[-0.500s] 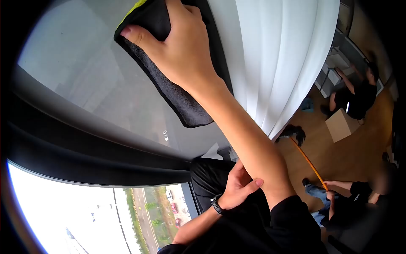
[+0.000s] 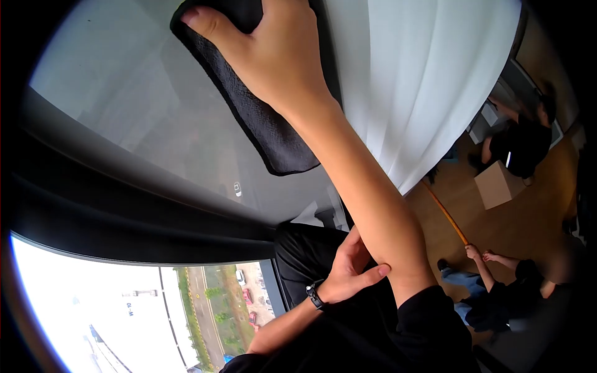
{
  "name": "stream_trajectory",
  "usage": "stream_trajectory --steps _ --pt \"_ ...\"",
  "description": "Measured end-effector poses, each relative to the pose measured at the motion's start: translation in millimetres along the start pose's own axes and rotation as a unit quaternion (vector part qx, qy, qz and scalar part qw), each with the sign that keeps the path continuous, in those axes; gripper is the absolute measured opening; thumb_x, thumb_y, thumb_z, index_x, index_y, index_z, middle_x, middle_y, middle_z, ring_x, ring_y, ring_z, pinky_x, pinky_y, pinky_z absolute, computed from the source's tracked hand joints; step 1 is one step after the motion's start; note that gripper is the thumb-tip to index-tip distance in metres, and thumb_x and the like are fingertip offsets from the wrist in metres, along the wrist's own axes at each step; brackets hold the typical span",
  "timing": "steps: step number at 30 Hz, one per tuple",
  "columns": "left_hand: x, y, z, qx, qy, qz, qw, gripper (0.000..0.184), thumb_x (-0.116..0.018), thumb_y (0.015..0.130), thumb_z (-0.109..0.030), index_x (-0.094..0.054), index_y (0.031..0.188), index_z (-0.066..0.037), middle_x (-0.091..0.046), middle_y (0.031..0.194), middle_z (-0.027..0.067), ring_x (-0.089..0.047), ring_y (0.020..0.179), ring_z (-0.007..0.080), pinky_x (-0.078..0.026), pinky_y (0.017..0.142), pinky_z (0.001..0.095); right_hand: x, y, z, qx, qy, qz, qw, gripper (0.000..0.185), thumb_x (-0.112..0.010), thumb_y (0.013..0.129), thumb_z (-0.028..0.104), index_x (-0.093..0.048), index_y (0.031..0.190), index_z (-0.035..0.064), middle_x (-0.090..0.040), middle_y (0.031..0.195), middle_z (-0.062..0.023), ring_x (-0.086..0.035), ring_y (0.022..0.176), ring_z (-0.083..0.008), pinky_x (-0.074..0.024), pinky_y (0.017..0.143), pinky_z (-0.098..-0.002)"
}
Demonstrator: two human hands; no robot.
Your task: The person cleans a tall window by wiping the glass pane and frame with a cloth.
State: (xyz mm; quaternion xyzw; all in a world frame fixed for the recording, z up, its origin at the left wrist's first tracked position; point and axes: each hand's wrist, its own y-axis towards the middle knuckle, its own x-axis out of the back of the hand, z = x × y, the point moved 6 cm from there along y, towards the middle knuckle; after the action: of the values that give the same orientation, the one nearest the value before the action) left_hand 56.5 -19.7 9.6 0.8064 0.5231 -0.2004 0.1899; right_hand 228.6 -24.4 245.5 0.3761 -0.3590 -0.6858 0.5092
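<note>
Black plush cloth (image 2: 273, 137): against grey glass pane (image 2: 137, 93), beside white pleated curtain (image 2: 435, 81).
Right hand (image 2: 283, 59): over the cloth, thumb apart; other fingertips I can't see.
Left hand (image 2: 348, 276): at right elbow (image 2: 405, 264); can't tell if fingers clamp.

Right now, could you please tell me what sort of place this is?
Probably an upper-floor room: the window looks down on a road, and a white curtain hangs beside it.

Brown box (image 2: 496, 185) near person in black (image 2: 525, 143)

Black sleeve (image 2: 433, 320), black trousers (image 2: 305, 253) and dark wristwatch (image 2: 315, 297) are worn.
</note>
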Motion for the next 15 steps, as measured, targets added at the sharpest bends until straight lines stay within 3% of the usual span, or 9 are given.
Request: stream_trajectory --steps 2,6,15 --pt "-3.4 -2.0 1.1 -0.01 -0.011 0.03 0.999 0.07 -0.066 0.083 -0.001 -0.028 0.142 -0.002 -0.042 0.138 0.0085 -0.038 0.131 0.0196 -0.028 0.109 0.0372 0.0 -0.3 -0.3 0.046 0.014 -0.029 0.998 0.067 -0.066 0.085 0.042 -0.048 0.126 -0.0081 -0.064 0.096 -0.0208 -0.059 0.085 -0.0312 -0.0502 0.075 -0.0372" --pt "-0.5 -6.4 4.8 -0.022 0.001 0.025 0.999 0.073 -0.067 0.083 -0.001 -0.026 0.142 -0.002 -0.042 0.139 0.0087 -0.038 0.131 0.0194 -0.028 0.109 0.0371 -2.4 -1.2 1.3 0.049 0.034 -0.037 0.998 0.062 -0.066 0.086 0.042 -0.051 0.122 -0.0056 -0.066 0.092 -0.0171 -0.06 0.082 -0.0303 -0.0495 0.075 -0.0356" --pt "-4.1 -1.0 0.5 -0.008 0.011 -0.022 1.0 0.06 -0.063 0.088 -0.003 -0.031 0.138 -0.003 -0.048 0.134 0.009 -0.044 0.126 0.0184 -0.033 0.106 0.0358 -8.3 -1.3 -3.6 0.041 0.117 -0.016 0.992 0.047 -0.066 0.087 0.04 -0.057 0.107 -0.0014 -0.067 0.083 -0.012 -0.064 0.073 -0.0238 -0.0501 0.066 -0.03"
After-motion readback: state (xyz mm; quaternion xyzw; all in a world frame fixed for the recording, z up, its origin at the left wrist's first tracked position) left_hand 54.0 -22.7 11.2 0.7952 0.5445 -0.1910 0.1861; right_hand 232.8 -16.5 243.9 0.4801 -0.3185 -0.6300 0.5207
